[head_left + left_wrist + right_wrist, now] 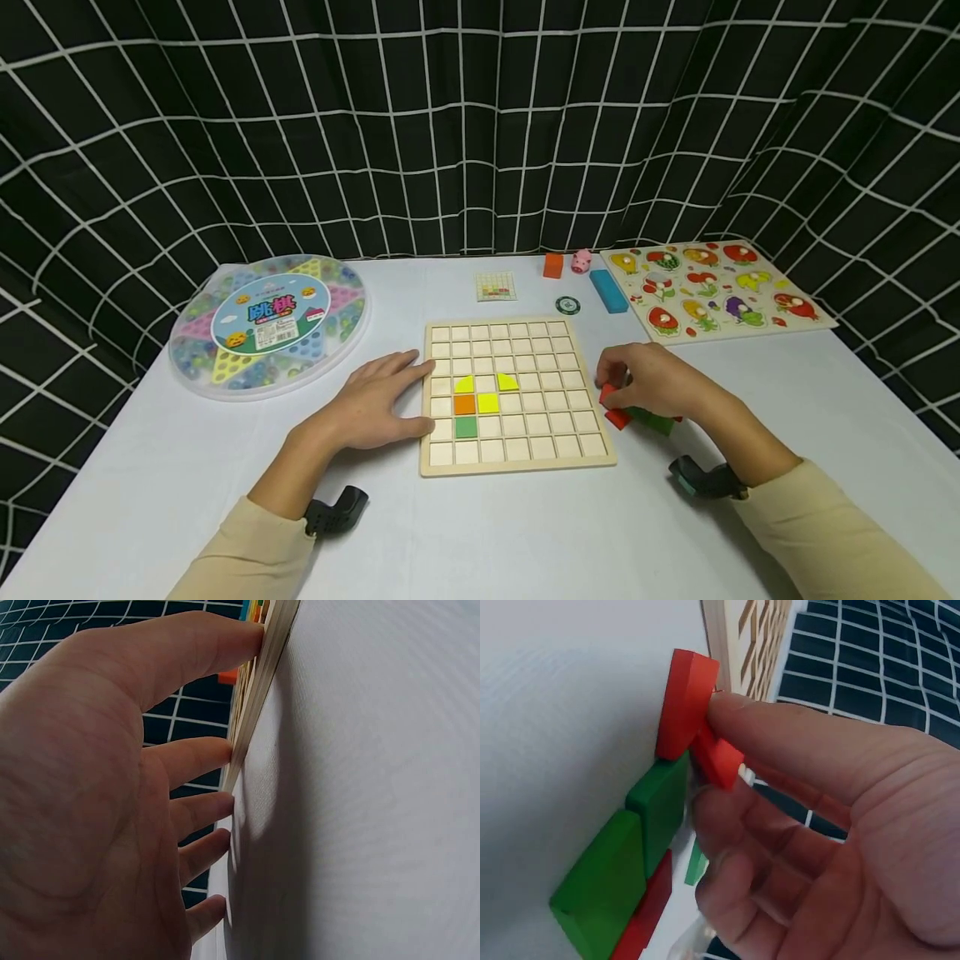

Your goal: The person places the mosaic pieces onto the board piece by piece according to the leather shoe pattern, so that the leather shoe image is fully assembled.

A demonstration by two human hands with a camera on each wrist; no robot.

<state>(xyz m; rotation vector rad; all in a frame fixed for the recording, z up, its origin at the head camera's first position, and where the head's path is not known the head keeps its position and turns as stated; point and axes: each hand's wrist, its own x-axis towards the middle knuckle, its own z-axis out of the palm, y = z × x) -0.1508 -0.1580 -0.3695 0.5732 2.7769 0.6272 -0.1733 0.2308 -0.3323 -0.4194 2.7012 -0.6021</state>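
Observation:
My left hand (371, 404) rests at the left edge of a wooden grid board (517, 468), its spread thumb and index fingertip touching the side. On the board sit an orange square (465, 405), a yellow square (488, 403), a green square (466, 427) and two yellow rounded pieces (464, 384). Right of the board, my right hand (660, 379) bends over a small pile and pinches a red block (721, 759) between thumb and fingers. Another red block (686, 705) stands against the thumb tip. Green blocks (604, 885) lie beside them, partly under the hand.
A round Chinese checkers box (352, 333) lies at the left, a fruit puzzle board (701, 335) at the right. Behind the grid board are a small pattern card (495, 286), an orange block (552, 266), a pig figure (581, 261), a chip (567, 305) and a blue block (608, 291).

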